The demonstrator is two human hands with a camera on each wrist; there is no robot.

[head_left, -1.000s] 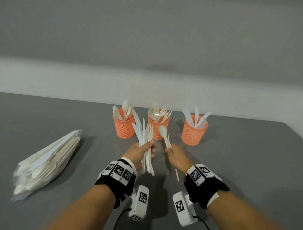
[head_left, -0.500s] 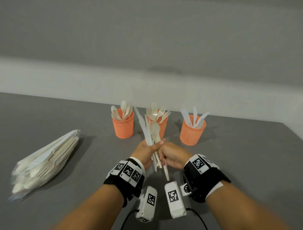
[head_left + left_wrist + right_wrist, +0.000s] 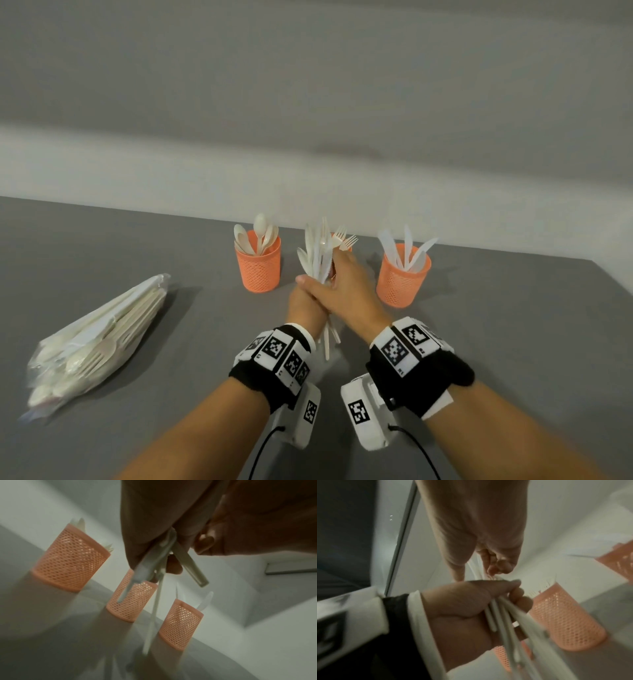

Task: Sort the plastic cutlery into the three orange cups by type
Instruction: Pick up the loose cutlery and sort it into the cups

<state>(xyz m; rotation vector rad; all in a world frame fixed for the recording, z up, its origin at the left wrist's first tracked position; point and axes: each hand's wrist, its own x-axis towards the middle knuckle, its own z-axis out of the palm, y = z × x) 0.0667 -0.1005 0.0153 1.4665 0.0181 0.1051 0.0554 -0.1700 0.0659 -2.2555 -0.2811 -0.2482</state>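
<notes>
Three orange mesh cups stand in a row: the left cup (image 3: 258,265) holds spoons, the middle cup (image 3: 342,240) holds forks and is mostly hidden behind my hands, and the right cup (image 3: 402,279) holds knives. My left hand (image 3: 306,303) grips a mixed bundle of white plastic cutlery (image 3: 317,255) upright in front of the middle cup. My right hand (image 3: 344,281) lies across the left, its thumb and fingers closed round the same bundle. In the left wrist view the bundle's handles (image 3: 163,566) stick out below my fist. The right wrist view shows my left hand (image 3: 462,608) clamping the handles (image 3: 503,616).
A clear plastic bag of more white cutlery (image 3: 99,342) lies on the grey table (image 3: 513,342) at the left. A pale wall runs behind the table's far edge, just beyond the cups. The table's right corner is at the far right.
My right hand carried a spoon it held apart into the left hand's bundle, then slid over the left hand. Both hands moved forward toward the middle cup.
</notes>
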